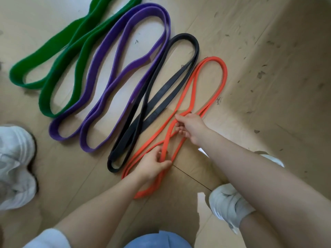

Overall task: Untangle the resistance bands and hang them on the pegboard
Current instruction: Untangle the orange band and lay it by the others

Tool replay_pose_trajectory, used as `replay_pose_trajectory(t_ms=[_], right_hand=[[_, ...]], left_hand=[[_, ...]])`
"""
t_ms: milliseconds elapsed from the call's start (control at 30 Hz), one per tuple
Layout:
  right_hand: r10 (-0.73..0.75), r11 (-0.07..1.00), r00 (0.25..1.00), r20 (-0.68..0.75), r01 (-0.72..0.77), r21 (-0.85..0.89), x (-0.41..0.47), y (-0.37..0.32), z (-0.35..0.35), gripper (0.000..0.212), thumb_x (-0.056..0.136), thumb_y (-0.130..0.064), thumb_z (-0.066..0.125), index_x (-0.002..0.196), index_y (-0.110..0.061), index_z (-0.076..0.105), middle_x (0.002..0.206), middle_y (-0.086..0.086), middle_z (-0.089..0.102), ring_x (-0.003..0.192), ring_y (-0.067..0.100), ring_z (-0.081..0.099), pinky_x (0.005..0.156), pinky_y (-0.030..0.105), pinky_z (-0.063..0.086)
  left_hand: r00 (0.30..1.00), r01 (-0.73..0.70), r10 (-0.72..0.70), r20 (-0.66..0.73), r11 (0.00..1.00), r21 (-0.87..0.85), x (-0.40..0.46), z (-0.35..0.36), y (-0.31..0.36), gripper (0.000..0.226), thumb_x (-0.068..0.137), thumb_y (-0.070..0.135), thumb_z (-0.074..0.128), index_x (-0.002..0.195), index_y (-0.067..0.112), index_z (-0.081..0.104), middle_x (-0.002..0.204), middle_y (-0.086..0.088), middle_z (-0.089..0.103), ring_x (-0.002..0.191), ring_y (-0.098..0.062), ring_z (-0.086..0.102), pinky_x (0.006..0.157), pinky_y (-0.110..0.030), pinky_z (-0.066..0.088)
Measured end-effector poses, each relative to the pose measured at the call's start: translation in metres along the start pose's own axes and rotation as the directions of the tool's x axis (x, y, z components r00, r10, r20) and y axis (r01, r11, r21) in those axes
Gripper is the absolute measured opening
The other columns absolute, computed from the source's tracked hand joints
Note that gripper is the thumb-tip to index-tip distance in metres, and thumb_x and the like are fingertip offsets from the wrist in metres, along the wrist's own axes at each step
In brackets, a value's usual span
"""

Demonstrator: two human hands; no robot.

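While three of the four bands already lie in their own folded loops on the wooden floor, the orange band is the one in hand and looks to be the last knot of the job. The green band, the purple band and the black band sit side by side in a slanted row, none crossing a neighbour as far as can be seen, though the black one still shows a twist along its length. Nearest the person, the orange band crosses over itself between the two hands. The left hand pinches a strand at that crossing with curled fingers; the right hand grips the strands a little farther up, fingers hooked around them. By my reading, the untangling is close to finished, but hanging has not begun: no pegboard is in view, and every band remains on the floor.
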State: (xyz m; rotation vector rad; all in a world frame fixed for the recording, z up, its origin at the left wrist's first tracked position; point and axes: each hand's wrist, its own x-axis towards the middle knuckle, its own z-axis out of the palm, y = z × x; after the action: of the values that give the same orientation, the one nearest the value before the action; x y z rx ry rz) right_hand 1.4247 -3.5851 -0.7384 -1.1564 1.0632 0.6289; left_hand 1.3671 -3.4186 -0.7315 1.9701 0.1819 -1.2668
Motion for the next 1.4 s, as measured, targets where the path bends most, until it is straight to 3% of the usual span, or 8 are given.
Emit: replay_pose_trajectory(t_ms=[100, 267, 400, 500, 767, 933, 1167, 1400], right_hand=[[-0.041, 0.995, 0.997, -0.067, 0.035, -0.096, 0.007, 0.009, -0.002, 0.029, 0.094, -0.011, 0.053, 0.066, -0.010, 0.043, 0.058, 0.009, 0.049, 0.027, 0.002, 0.046, 0.032, 0.013, 0.036], [-0.137, 0.931, 0.969, -0.205, 0.055, -0.362, 0.019, 0.014, 0.000, 0.029, 0.090, -0.015, 0.060, 0.063, -0.007, 0.051, 0.058, 0.010, 0.059, 0.040, 0.015, 0.058, 0.047, 0.026, 0.053], [-0.282, 0.717, 0.927, -0.248, 0.032, -0.696, 0.017, 0.012, 0.000, 0.032, 0.085, -0.035, 0.064, 0.084, -0.003, 0.066, 0.080, 0.011, 0.069, 0.075, 0.028, 0.068, 0.076, 0.036, 0.056], [-0.356, 0.528, 0.897, -0.263, -0.040, -0.848, 0.006, 0.006, 0.001, 0.038, 0.086, -0.041, 0.061, 0.099, -0.004, 0.062, 0.105, 0.012, 0.065, 0.100, 0.033, 0.061, 0.079, 0.035, 0.048], [-0.387, 0.275, 0.918, -0.081, 0.032, -0.961, 0.007, 0.002, -0.006, 0.033, 0.095, -0.037, 0.044, 0.077, -0.011, 0.055, 0.091, 0.012, 0.062, 0.094, 0.033, 0.061, 0.065, 0.032, 0.041], [-0.504, 0.227, 0.863, 0.041, 0.178, -0.957, 0.004, 0.007, -0.016, 0.021, 0.095, -0.031, 0.044, 0.105, -0.014, 0.049, 0.101, 0.007, 0.063, 0.094, 0.031, 0.058, 0.065, 0.033, 0.038], [-0.363, -0.097, 0.903, 0.228, 0.207, -0.973, 0.001, -0.008, 0.000, 0.050, 0.085, 0.001, 0.034, 0.134, -0.012, 0.032, 0.129, 0.011, 0.046, 0.108, 0.032, 0.053, 0.071, 0.036, 0.042], [-0.344, -0.144, 0.895, 0.285, 0.249, -0.958, -0.059, -0.071, 0.010, 0.026, 0.092, -0.014, 0.035, 0.112, -0.011, 0.052, 0.113, 0.013, 0.060, 0.103, 0.033, 0.056, 0.082, 0.041, 0.049]], left_hand=[[0.998, 0.021, -0.034, 0.052, 0.973, 0.230, -0.009, -0.016, -0.014, 0.023, 0.079, 0.025, 0.069, 0.096, 0.022, 0.054, 0.078, 0.008, 0.060, 0.066, -0.005, 0.058, 0.056, -0.007, 0.043], [0.989, 0.105, -0.141, 0.049, 0.886, 0.452, -0.025, -0.051, -0.043, 0.030, 0.084, 0.031, 0.064, 0.109, 0.023, 0.050, 0.097, 0.002, 0.059, 0.083, -0.015, 0.057, 0.072, -0.024, 0.046], [0.995, 0.046, 0.002, -0.096, 0.868, 0.495, -0.035, -0.059, -0.046, 0.035, 0.088, 0.030, 0.058, 0.121, 0.023, 0.045, 0.106, 0.002, 0.058, 0.095, -0.018, 0.058, 0.076, -0.029, 0.047], [0.977, 0.025, 0.128, -0.173, 0.731, 0.681, -0.035, -0.051, -0.042, 0.023, 0.094, 0.026, 0.044, 0.117, 0.025, 0.048, 0.107, -0.001, 0.053, 0.096, -0.023, 0.057, 0.065, -0.032, 0.044], [0.926, 0.207, 0.109, -0.361, 0.655, 0.727, -0.019, -0.038, -0.041, 0.017, 0.093, 0.011, 0.040, 0.105, 0.011, 0.052, 0.107, -0.006, 0.048, 0.101, -0.025, 0.045, 0.065, -0.031, 0.029], [0.874, 0.257, 0.041, -0.485, 0.808, 0.531, -0.018, -0.049, -0.037, 0.015, 0.094, 0.013, 0.040, 0.108, 0.013, 0.045, 0.105, -0.006, 0.056, 0.099, -0.028, 0.054, 0.062, -0.034, 0.036], [0.940, 0.230, 0.052, -0.336, 0.631, 0.741, -0.025, -0.045, -0.016, 0.030, 0.088, 0.000, 0.041, 0.117, 0.010, 0.041, 0.120, -0.010, 0.043, 0.111, -0.028, 0.045, 0.065, -0.031, 0.037], [0.966, 0.024, 0.149, -0.212, 0.763, 0.646, -0.045, -0.062, 0.031, 0.021, 0.090, 0.015, 0.037, 0.105, 0.015, 0.052, 0.107, -0.008, 0.061, 0.097, -0.030, 0.059, 0.069, -0.037, 0.046]])
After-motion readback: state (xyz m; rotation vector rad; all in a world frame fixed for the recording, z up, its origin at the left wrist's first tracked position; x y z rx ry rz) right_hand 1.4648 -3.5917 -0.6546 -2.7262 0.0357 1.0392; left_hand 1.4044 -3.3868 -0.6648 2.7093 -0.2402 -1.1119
